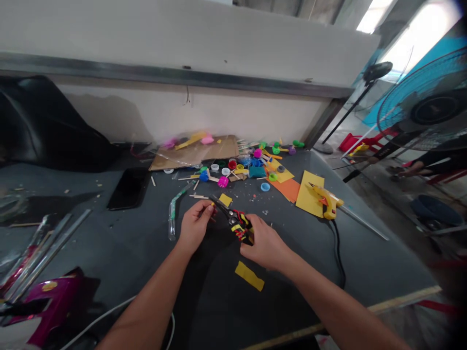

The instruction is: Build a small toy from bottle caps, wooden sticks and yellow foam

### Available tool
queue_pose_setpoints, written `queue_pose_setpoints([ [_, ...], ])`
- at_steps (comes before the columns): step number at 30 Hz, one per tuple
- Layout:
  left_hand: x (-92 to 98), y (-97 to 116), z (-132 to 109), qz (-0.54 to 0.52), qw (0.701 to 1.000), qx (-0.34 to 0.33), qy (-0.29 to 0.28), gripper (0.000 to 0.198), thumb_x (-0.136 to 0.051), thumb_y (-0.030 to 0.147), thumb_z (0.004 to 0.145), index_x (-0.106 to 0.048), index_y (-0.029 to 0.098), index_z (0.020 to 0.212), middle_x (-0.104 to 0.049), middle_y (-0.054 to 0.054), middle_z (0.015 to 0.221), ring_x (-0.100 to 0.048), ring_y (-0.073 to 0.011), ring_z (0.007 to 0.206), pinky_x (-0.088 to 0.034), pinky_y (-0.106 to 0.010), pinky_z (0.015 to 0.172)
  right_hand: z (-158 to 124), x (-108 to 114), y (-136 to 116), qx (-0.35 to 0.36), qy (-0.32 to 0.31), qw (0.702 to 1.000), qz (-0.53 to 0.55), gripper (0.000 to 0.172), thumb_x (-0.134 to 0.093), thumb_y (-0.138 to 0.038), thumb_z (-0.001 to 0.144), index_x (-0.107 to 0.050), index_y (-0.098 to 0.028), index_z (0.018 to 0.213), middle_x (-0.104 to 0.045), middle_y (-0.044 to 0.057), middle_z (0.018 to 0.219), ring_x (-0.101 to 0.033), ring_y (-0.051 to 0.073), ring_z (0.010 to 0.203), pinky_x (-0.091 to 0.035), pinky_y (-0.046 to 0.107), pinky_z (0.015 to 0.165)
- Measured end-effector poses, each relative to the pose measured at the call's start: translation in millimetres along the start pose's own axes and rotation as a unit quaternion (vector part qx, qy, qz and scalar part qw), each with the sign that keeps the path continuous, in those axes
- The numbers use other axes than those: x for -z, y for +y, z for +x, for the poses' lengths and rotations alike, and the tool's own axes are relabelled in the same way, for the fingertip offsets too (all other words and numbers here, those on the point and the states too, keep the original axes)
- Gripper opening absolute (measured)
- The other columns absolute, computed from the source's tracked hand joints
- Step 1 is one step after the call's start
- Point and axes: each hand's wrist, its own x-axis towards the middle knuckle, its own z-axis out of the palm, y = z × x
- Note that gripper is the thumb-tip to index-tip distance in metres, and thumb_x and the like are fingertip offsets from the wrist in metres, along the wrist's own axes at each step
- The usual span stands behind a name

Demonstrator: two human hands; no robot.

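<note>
My right hand (pixel 268 243) is wrapped round the red, yellow and black handles of a pair of shears (pixel 237 223). The dark blades point up and left, their tips beside the fingers of my left hand (pixel 196 224). That hand is closed in a pinch on a tiny yellow piece (pixel 212 204), mostly hidden by the fingertips. Just beyond the blades lies a small yellow paper square (pixel 225 199). Nearer to me, below the shears, a yellow paper strip (pixel 249 276) rests on the dark table (pixel 215 301).
Bottle caps, sticks and coloured pieces crowd the back around a cardboard sheet (pixel 197 154). At right, a yellow glue gun (pixel 331 204) rests by yellow paper (pixel 309 189), its cord trailing forward. A phone (pixel 128 188) and a magenta tool (pixel 54 301) are at left. A fan (pixel 434 107) stands at right.
</note>
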Motion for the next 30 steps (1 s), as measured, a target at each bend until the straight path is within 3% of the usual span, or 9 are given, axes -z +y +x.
queue_pose_setpoints([
  [4, 0.3, 1.1, 0.2, 0.013, 1.000, -0.003, -0.013, 0.019, -0.065, 0.037, 0.073, -0.063, 0.018, 0.069, -0.058, 0.001, 0.065, -0.053, -0.0116, 0.057, -0.044, -0.022, 0.055, 0.2, -4.9, 1.5, 0.022, 0.012, 1.000, 0.000, 0.057, -0.057, -0.027, 0.065, -0.043, -0.015, 0.120, -0.055, 0.013, 0.113, -0.055, 0.027, 0.101, -0.044, 0.037, 0.083],
  [16, -1.2, 1.8, 0.6, 0.008, 1.000, 0.000, -0.011, 0.019, -0.067, 0.036, 0.073, -0.064, 0.018, 0.079, -0.061, 0.001, 0.068, -0.055, -0.0119, 0.059, -0.046, -0.023, 0.059, -1.3, -9.5, 1.7, 0.045, 0.029, 0.999, -0.005, 0.059, -0.057, -0.030, 0.066, -0.042, -0.015, 0.122, -0.054, 0.014, 0.111, -0.054, 0.028, 0.104, -0.045, 0.040, 0.085],
  [30, -1.0, 4.9, -0.7, 0.008, 0.999, 0.020, -0.025, 0.020, -0.065, 0.036, 0.074, -0.063, 0.016, 0.075, -0.061, 0.002, 0.063, -0.055, -0.0121, 0.058, -0.046, -0.023, 0.060, -1.3, -5.8, 0.1, 0.041, -0.010, 0.999, 0.020, 0.059, -0.056, -0.029, 0.068, -0.040, -0.014, 0.122, -0.053, 0.013, 0.113, -0.053, 0.027, 0.106, -0.044, 0.040, 0.088],
])
